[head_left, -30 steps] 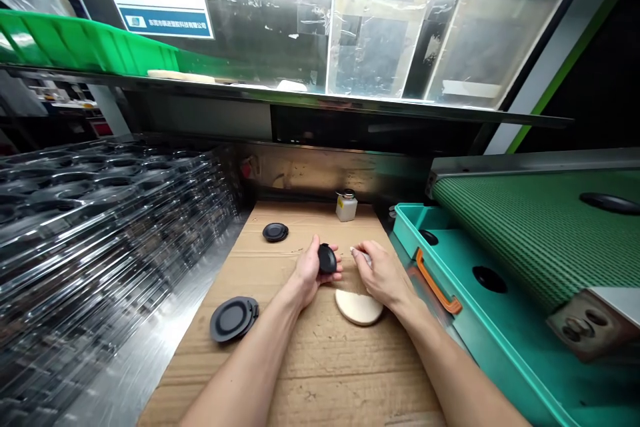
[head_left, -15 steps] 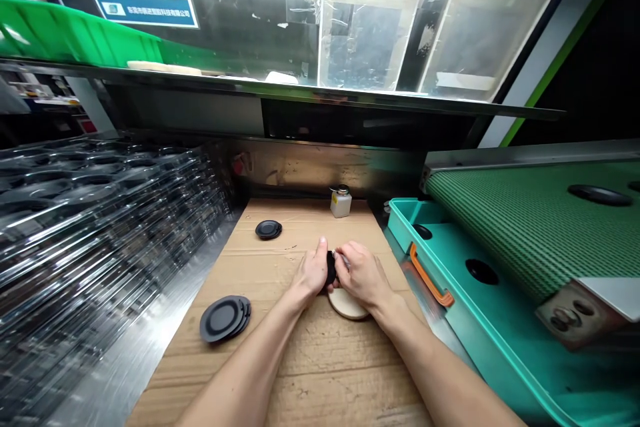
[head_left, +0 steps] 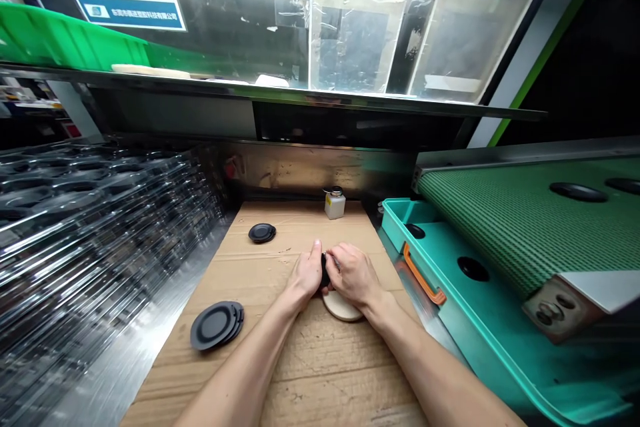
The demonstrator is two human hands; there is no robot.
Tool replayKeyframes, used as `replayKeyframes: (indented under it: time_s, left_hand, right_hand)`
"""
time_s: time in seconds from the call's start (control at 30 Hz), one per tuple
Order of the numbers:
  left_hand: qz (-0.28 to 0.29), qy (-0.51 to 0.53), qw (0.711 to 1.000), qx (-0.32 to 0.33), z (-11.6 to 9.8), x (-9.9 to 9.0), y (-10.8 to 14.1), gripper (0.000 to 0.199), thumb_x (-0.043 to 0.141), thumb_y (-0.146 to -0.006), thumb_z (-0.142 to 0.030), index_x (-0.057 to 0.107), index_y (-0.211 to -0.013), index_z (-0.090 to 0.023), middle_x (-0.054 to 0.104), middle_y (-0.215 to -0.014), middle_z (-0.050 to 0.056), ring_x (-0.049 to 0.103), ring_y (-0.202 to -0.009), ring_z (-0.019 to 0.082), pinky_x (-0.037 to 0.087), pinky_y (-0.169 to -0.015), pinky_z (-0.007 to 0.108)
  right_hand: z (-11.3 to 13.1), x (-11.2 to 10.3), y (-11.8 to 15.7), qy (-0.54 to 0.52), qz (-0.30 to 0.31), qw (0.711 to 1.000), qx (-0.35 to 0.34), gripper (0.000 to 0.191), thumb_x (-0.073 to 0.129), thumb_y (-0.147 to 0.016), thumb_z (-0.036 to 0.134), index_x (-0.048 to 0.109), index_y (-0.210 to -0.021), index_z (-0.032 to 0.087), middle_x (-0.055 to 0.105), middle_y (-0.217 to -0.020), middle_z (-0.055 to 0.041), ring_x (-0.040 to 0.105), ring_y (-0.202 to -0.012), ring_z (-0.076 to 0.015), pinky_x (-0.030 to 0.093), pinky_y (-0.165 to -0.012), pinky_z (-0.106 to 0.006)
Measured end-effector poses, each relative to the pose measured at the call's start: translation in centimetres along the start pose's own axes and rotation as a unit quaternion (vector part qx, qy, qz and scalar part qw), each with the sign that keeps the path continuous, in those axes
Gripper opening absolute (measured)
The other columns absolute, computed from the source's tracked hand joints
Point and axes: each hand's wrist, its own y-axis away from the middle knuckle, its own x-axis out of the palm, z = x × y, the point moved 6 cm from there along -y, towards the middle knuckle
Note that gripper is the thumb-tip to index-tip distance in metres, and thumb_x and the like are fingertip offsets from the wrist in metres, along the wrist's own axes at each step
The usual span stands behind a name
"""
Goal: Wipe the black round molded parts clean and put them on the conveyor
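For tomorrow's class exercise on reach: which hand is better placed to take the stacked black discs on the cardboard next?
Left, probably: the left hand sits on the same side as the stacked black discs, while the right hand lies beyond it. Both hands meet at a black disc.

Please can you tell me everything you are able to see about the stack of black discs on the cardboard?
The stack of black discs is a small pile of round, flat discs. They look matte, perhaps rubber or plastic. The top disc has a ring around a smooth centre. The discs lie flat and slightly fanned, so their edges show on the right. They rest on the cardboard, to the left of the person's left forearm, without touching it.
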Motion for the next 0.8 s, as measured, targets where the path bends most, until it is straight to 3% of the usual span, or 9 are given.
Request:
replayKeyframes:
  time_s: [0.1,0.5,0.8]
  left_hand:
    - [-0.004,-0.018,0.999,0.046,-0.6,0.0,0.1,0.074,0.027,-0.080,-0.076,0.065,-0.068,-0.014,0.058,-0.044,0.007,0.056,-0.038,0.019,0.039,-0.038,0.027]
    - [0.022,-0.025,0.999,0.031,-1.1,0.3,0.5,0.074,0.027,-0.081,-0.074,0.064,-0.065,-0.012,0.061,-0.048,0.010,0.055,-0.037,0.018,0.041,-0.038,0.027]
    - [0.043,0.005,0.999,0.030,-1.7,0.7,1.1,0.067,0.035,-0.082,-0.069,0.062,-0.066,-0.010,0.061,-0.049,0.010,0.053,-0.036,0.015,0.039,-0.035,0.025]
  right_hand:
    - [0.0,-0.1,0.0,0.003,0.005,1.000,-0.001,0.018,0.041,-0.092,0.021,0.057,-0.083,0.020,0.060,-0.081,-0.0044,0.054,-0.079,-0.0162,0.039,-0.075,-0.026]
    - [-0.4,-0.3,-0.2,-0.008,0.048,0.998,-0.027,0.018,0.043,-0.091,0.020,0.055,-0.077,0.020,0.059,-0.078,-0.0027,0.053,-0.078,-0.0147,0.039,-0.073,-0.025]
    - [-0.6,-1.0,-0.3,-0.083,0.060,0.994,-0.049,0.021,0.043,-0.089,0.016,0.053,-0.071,0.019,0.056,-0.072,-0.0008,0.051,-0.070,-0.0127,0.040,-0.071,-0.024]
